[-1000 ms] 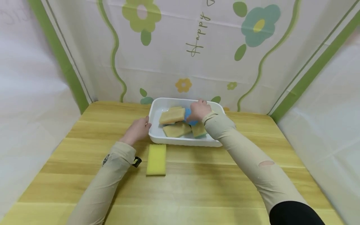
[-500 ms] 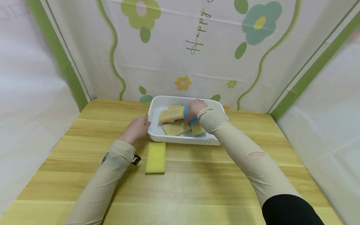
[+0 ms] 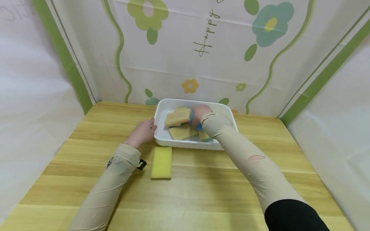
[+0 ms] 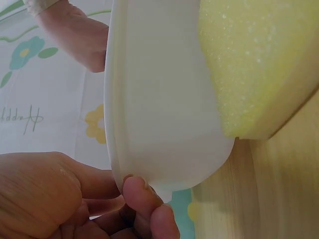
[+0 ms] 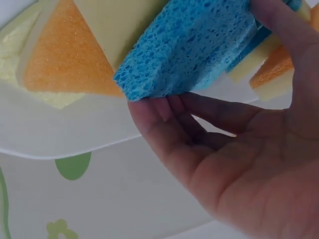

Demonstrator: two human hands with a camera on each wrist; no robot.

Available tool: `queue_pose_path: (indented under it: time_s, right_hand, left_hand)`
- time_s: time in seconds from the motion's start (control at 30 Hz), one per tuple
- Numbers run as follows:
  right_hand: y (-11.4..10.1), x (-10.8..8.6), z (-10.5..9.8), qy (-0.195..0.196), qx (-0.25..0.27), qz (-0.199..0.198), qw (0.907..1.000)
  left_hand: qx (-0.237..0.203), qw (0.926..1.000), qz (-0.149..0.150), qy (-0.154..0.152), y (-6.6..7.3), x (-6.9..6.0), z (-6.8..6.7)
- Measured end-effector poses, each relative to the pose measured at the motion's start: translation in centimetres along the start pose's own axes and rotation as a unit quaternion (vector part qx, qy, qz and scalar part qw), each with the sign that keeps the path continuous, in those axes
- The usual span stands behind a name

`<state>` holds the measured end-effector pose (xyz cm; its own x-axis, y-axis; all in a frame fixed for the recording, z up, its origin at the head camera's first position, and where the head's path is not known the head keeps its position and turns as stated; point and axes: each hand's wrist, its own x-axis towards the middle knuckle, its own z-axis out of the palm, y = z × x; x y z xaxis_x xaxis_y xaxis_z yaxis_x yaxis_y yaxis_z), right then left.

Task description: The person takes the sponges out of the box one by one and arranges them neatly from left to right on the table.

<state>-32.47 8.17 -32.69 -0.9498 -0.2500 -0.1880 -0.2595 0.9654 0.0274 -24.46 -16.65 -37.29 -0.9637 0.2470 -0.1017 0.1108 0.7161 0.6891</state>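
Observation:
A white plastic tray (image 3: 189,145) stands at the back of the wooden table with several sponges in it. My left hand (image 3: 141,132) pinches the tray's left rim between thumb and fingers, as the left wrist view shows up close. Inside the tray, my right hand (image 3: 201,113) grips a porous blue sponge (image 5: 184,50), thumb on one side and fingertips on the other. In the head view that hand mostly covers the blue sponge. Pale tan sponges (image 3: 182,132) lie loosely piled beside it. An orange-sided sponge (image 5: 70,59) shows in the right wrist view.
A flat yellow sponge (image 3: 161,163) lies on the table (image 3: 185,199), just in front of the tray's left corner. Behind the tray hangs a white flower-print curtain (image 3: 170,61), with white cloth sides at left and right.
My right hand has shifted slightly left and lower within the tray, staying at the blue sponge. My left hand keeps its hold on the rim. The camera view moves a little.

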Motion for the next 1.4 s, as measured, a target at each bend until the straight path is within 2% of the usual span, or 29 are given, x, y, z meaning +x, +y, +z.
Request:
queue_pose_path:
  time_s: [0.37, 0.53, 0.93, 1.4]
  right_hand:
    - [0.7, 0.9, 0.8, 0.001, 0.007, 0.029, 0.9996]
    - [0.9, 1.6, 1.4, -0.01, 0.004, 0.022, 0.9997]
    - [2.2, 2.2, 1.6, -0.039, 0.016, 0.003, 0.9991]
    - [2.3, 2.0, 1.5, -0.031, 0.008, -0.013, 0.9994]
  left_hand:
    - [-0.002, 1.0, -0.004, 0.004, 0.3, 0.0, -0.1]
    - [-0.002, 0.9999, -0.01, 0.003, 0.1, 0.0, 0.1]
    - [0.007, 0.9999, -0.002, 0.011, 0.1, 0.0, 0.2]
    - [0.009, 0.9999, -0.001, 0.01, 0.1, 0.0, 0.3]
